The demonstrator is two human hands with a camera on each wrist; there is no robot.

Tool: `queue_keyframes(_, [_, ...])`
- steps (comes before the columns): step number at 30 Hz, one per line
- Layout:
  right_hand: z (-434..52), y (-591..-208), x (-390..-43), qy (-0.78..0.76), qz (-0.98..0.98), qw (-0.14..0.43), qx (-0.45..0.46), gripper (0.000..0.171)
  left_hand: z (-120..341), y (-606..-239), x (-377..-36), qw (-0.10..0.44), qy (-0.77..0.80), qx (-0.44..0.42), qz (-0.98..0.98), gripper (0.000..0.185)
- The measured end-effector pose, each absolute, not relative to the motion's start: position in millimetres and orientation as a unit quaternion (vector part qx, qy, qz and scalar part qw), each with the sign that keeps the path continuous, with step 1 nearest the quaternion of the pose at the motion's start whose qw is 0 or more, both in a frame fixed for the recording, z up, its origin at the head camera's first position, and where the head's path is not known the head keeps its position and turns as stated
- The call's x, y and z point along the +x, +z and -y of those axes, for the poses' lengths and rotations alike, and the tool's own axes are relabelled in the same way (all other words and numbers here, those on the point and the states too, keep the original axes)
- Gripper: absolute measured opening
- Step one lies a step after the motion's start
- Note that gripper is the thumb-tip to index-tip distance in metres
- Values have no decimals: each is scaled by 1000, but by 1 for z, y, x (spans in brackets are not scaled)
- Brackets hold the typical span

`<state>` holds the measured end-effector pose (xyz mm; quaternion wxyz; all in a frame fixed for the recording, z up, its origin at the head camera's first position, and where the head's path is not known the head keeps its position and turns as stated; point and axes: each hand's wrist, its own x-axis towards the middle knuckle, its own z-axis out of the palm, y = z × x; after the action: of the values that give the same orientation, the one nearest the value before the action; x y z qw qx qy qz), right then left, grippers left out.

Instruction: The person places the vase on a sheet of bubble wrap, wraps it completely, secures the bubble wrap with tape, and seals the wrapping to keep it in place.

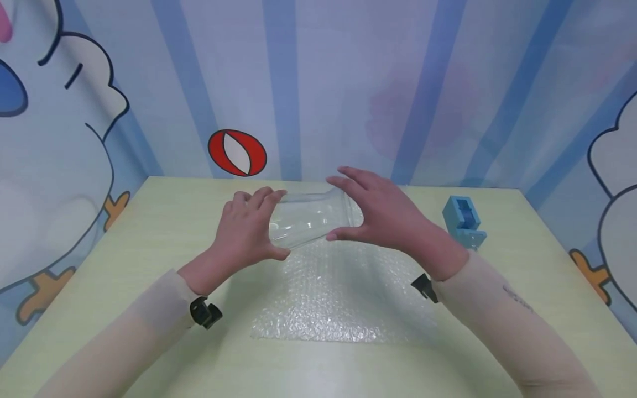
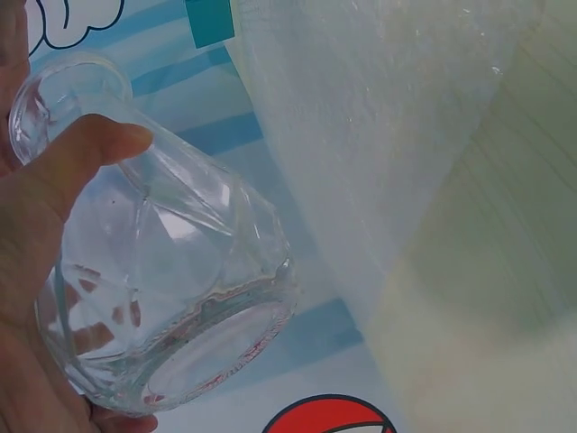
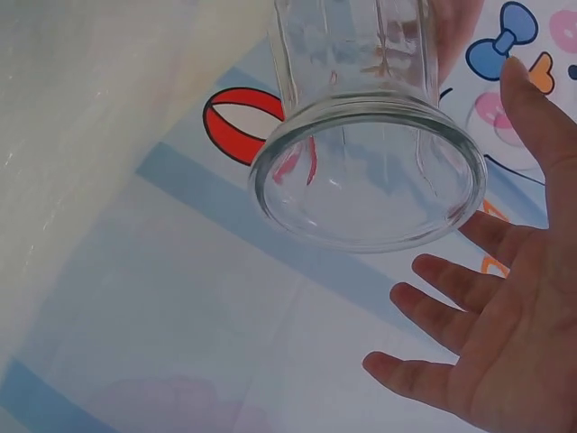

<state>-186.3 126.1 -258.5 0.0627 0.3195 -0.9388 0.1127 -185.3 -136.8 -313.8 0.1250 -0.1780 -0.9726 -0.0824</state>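
A clear glass vase (image 1: pixel 311 218) is held on its side above the table, its flared mouth pointing right. My left hand (image 1: pixel 246 224) grips it round the base end, with the thumb low and the fingers over the top. In the left wrist view the vase (image 2: pixel 171 244) shows faceted sides and a thick round bottom. My right hand (image 1: pixel 380 210) is spread around the mouth end with its fingers apart. In the right wrist view the vase's rim (image 3: pixel 370 239) faces the camera, and the right hand (image 3: pixel 514 307) is beside it with extended fingers.
A sheet of bubble wrap (image 1: pixel 338 309) lies flat on the pale table (image 1: pixel 164 221) beneath the vase. At the right stands a light blue tape dispenser (image 1: pixel 463 218). Behind the table rises a striped cartoon backdrop (image 1: pixel 328 83).
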Motion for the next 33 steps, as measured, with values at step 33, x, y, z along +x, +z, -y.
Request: queue_keyframes(33, [-112,-285,-183,-65,948,67,305,101,104,-302,-190,113,7,-241,964,101])
